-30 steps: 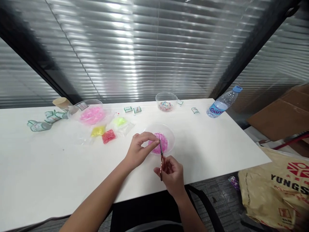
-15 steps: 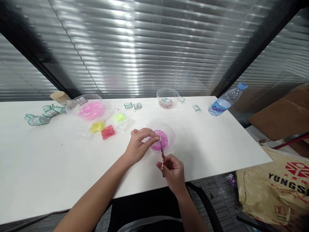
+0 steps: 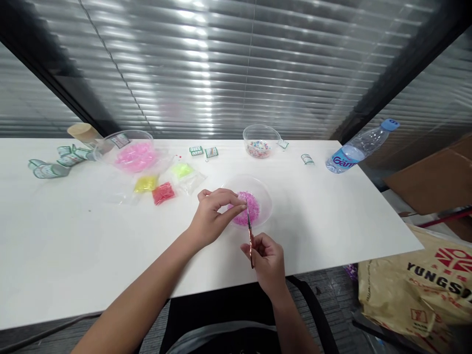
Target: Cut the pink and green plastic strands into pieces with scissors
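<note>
My right hand [image 3: 267, 258] grips a pair of scissors [image 3: 251, 242] by its reddish handles, with the blades pointing away from me. Pinched together, the thumb and fingers of my left hand [image 3: 217, 214] meet right at the blade tips; whatever they hold is too small to make out. Both hands are over the near side of a clear round bowl [image 3: 267, 199]. Inside it lies a layer of small pink pieces [image 3: 250, 211], partly hidden by my left hand and the blades.
Behind stand a tub of multicoloured bits [image 3: 258, 149] and a tilted water bottle [image 3: 350, 156]. To the left lie a bowl of pink strands [image 3: 136, 156], a yellow packet [image 3: 146, 184], a red packet [image 3: 163, 193], a neon-yellow packet [image 3: 182, 170] and several printed wrappers [image 3: 50, 170].
The whole view has shifted slightly. Both hands keep their places over the bowl, the scissors still at my left fingertips.
</note>
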Tool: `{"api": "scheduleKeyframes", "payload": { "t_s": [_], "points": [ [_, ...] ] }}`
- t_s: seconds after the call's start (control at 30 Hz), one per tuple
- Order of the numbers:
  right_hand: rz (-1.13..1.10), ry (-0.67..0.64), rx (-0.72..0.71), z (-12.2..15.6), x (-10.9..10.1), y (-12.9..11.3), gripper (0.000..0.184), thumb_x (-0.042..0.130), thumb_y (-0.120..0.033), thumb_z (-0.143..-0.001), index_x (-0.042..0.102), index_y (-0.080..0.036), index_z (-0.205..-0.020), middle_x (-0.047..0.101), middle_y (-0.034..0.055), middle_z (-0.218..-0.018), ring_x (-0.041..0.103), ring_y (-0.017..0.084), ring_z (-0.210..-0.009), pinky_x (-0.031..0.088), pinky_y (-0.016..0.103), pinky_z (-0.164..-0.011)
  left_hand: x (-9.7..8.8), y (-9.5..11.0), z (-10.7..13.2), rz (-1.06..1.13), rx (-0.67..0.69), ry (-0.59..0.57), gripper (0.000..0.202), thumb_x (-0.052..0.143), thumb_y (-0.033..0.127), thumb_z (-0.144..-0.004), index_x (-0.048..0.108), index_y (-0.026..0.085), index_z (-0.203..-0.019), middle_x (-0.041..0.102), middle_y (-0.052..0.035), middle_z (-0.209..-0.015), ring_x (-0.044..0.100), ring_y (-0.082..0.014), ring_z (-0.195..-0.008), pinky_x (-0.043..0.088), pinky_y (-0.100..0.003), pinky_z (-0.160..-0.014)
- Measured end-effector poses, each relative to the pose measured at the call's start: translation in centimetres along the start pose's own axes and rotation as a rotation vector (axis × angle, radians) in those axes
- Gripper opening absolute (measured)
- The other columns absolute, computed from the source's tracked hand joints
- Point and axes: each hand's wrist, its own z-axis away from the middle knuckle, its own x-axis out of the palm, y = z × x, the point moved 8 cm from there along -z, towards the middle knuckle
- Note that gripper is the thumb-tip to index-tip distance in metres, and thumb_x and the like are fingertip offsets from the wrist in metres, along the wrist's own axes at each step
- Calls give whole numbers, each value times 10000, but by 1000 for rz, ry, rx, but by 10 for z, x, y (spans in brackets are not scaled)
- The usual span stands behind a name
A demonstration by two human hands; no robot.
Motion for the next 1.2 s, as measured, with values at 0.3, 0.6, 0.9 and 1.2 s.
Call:
{"api": "scheduleKeyframes", "payload": {
  "t_s": [0.3,0.6,0.9,1.2],
  "points": [
    [-25,6,58,3,-2,10,285,686,-296,-763,486,-182,-595,462,-61,-460,471,73,-429,390,187,-447,0,0,-1,-72,19,-24,118,627,315,-874,690,246,-802,723,12,-841,639,-187,-934,271,-375,-842],
    [-45,63,56,10,-12,8,305,740,-306,-739,468,-189,-668,495,-70,-487,422,51,-398,379,173,-410,-7,11,-2,-231,75,-45,129,528,266,-939,637,222,-886,698,14,-892,604,-155,-934,209,-372,-832],
    [-84,38,68,21,-56,7,243,626,-386,-868,561,-205,-1016,420,-87,-496,351,40,-424,294,143,-415,13,23,-33,-534,139,-352,238,453,255,-947,636,176,-818,659,-2,-764,581,-149,-755,241,-396,-828],
    [-248,-296,-16,19,-56,11,340,655,-520,-816,584,-233,-985,387,-79,-518,265,47,-450,193,185,-441,54,9,-51,-608,82,-826,314,452,21,-808,665,224,-918,673,-17,-931,598,-146,-747,363,-292,-689]
  ]
}}
